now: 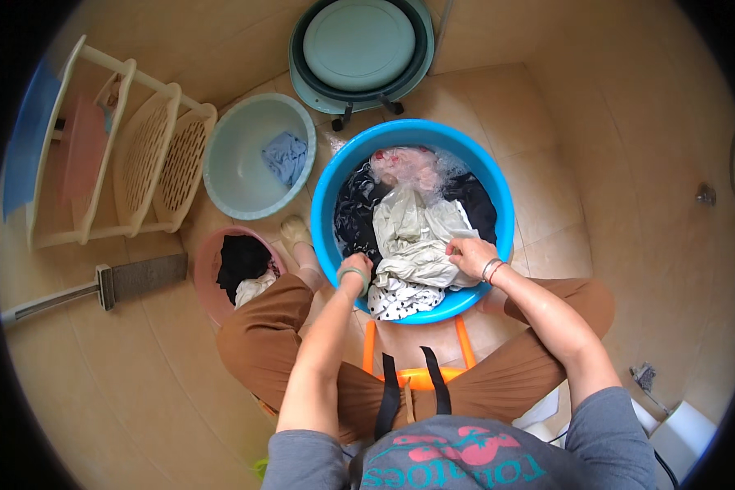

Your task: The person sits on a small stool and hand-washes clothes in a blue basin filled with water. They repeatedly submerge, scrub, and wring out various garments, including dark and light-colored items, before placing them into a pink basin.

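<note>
white cloth is heaped in the blue tub, pinched at its right by the fingers of the right hand; the left hand is curled; its grip cannot be told.

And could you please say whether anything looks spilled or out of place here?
Nothing clearly stands out. The pale cloth by the right hand lies in the blue tub; the polka-dot cloth bunches at its near side, and no clear spill or damage shows.
</note>
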The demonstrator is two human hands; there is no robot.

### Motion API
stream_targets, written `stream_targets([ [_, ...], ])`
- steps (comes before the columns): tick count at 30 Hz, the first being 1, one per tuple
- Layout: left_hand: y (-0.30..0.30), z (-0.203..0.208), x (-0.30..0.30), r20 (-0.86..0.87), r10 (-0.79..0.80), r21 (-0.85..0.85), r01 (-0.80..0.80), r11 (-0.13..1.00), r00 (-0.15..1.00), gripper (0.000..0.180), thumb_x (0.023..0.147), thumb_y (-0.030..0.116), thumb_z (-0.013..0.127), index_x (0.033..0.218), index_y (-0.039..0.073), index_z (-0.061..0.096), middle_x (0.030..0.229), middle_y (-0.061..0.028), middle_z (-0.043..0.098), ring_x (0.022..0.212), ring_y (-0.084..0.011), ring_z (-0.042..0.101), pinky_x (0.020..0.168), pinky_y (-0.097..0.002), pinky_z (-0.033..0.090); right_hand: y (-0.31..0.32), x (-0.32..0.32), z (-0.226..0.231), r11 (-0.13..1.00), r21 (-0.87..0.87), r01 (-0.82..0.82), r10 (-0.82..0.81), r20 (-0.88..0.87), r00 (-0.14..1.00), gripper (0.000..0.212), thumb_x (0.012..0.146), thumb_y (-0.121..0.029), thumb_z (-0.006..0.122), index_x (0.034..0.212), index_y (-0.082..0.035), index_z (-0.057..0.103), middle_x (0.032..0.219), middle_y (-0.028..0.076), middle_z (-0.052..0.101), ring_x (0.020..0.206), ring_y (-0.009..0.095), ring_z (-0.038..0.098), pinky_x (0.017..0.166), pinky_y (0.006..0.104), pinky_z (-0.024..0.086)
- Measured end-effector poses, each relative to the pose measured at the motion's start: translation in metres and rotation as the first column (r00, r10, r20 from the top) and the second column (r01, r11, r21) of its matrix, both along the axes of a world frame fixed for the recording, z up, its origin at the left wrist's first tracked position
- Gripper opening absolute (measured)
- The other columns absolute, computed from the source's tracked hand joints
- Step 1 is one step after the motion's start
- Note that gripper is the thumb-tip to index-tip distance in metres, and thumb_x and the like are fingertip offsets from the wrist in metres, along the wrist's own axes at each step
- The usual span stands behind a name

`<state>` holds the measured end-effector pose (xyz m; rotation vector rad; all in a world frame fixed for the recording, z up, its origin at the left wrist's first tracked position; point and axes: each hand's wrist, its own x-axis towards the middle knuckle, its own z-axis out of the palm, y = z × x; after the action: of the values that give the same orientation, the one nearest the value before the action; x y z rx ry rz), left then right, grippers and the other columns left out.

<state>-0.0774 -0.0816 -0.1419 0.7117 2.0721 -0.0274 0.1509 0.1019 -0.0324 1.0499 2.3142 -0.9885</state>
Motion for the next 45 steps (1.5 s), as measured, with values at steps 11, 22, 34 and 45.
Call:
stream_targets([
  [11,0.013,0.074,-0.013,0.205,-0.550,0.169,0.524,0.835,0.809,0.012,0.087,0.017,0.058,0.090,0.006,0.061,0.086,-0.0149,0.065,0.085,-0.0330,0.062,0.076,-0.0404,0.049,-0.002,0.002,-0.004,0.917,0.376,-0.136,0.224,-0.202,0.953,0.015,0.077,-0.016,0.066,0.091,-0.013,0.067,0.096,0.008,0.063,0.100,0.028,0.057,0.078,0.0420,0.047],
  [22,0.014,0.088,-0.076,0.273,-0.152,0.377,0.040,0.925,0.950,0.015,0.090,0.018,0.061,0.089,0.004,0.056,0.079,-0.0090,0.062,0.075,-0.0204,0.058,0.069,-0.0348,0.048,-0.028,0.006,-0.046,0.964,-0.071,0.255,-0.261,-0.106,0.960,0.073,0.071,-0.029,0.077,0.126,0.003,0.041,0.110,0.031,0.058,0.104,0.042,0.059,0.090,0.0433,0.048],
  [34,0.037,-0.005,-0.079,-0.237,0.223,0.630,-0.025,0.776,0.946,0.049,0.083,0.015,0.069,0.128,0.008,0.050,0.116,-0.0186,0.062,0.094,-0.0343,0.064,0.080,-0.0426,0.051,-0.029,-0.030,-0.040,0.962,-0.120,-0.244,0.258,0.113,0.960,0.049,0.083,-0.037,0.066,0.118,-0.007,0.050,0.099,0.021,0.066,0.096,0.038,0.063,0.080,0.0466,0.051],
  [45,0.063,0.015,-0.068,0.175,0.189,0.354,-0.241,0.904,0.966,0.056,0.085,0.029,0.071,0.128,-0.004,0.055,0.114,-0.0150,0.066,0.103,-0.0178,0.061,0.091,-0.0309,0.047,0.003,-0.045,-0.030,0.965,-0.170,-0.200,0.234,0.210,0.949,0.053,0.079,-0.045,0.069,0.118,-0.013,0.055,0.102,0.014,0.068,0.098,0.034,0.065,0.083,0.0447,0.050],
])
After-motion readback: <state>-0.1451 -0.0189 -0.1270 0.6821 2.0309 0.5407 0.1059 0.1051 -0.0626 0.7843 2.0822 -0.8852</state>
